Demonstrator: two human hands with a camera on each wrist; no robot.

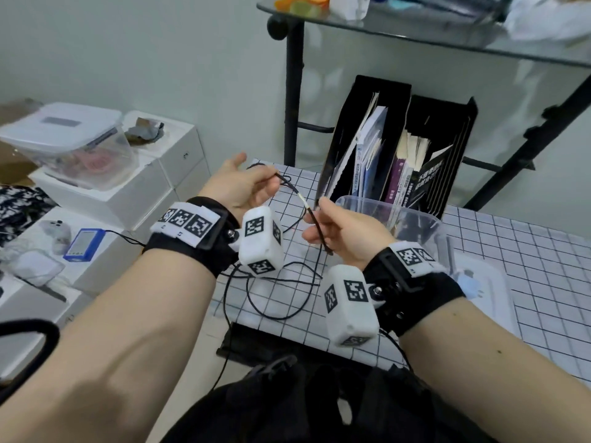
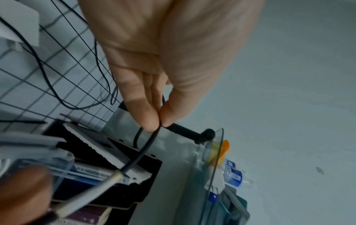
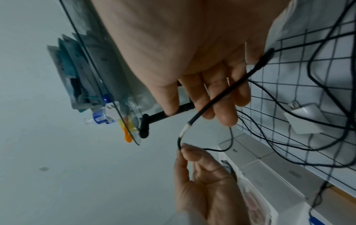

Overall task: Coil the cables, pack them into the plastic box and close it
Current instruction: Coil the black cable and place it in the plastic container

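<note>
A thin black cable (image 1: 289, 187) with a short white band (image 1: 302, 200) is stretched between my two hands above the grid-patterned table (image 1: 527, 266). My left hand (image 1: 273, 179) pinches it between thumb and fingertip (image 2: 161, 123). My right hand (image 1: 315, 225) curls around the thicker black end (image 3: 212, 103), which sticks out below the palm. The rest of the cable lies in loose loops (image 1: 278, 295) on the table and hangs over its front edge. Just behind my right hand stands the clear plastic box (image 1: 415, 209), without its lid. A whitish lid (image 1: 489, 292) lies to its right.
Black file holders with books (image 1: 399, 148) stand behind the box, under a glass shelf (image 1: 415, 30) on black legs. A white charger (image 3: 306, 120) lies on the table. On the left, white cartons carry another lidded clear container (image 1: 70, 145) and a blue device (image 1: 83, 244).
</note>
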